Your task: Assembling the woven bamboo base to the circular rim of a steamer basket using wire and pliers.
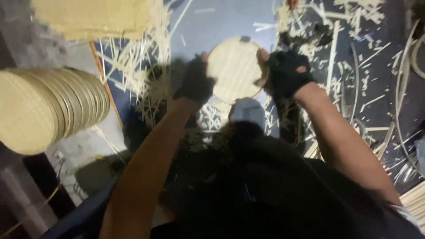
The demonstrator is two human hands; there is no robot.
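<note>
Closest to you is your own dark clothing, filling the bottom of the view, with both bare forearms reaching up and away from it. Just past your lap a pale, rounded shape (248,110) sits between your wrists; it is too blurred to say what it is.

Your left hand (194,82), in a dark fingerless glove, closes on the left edge of a round woven bamboo disc (234,68), thumb tip showing at the rim. Your right hand (285,71), gloved the same way, clamps the right edge, with the thumb pressed over the rim onto the disc's face. The disc is held between the two hands, up off the floor, its woven face turned towards you.

Below and around the hands, the dark floor (221,22) is littered with thin bamboo slivers (133,66) and offcuts, thickest to the left of your left hand and across the upper right.

To your left, well apart from the hands, a stack of finished round discs (48,108) lies on its side, edges fanned out. Further off at the top left rests a flat woven bamboo mat (93,17). At the far right edge, long bent bamboo strips (400,88) curve across the floor.
</note>
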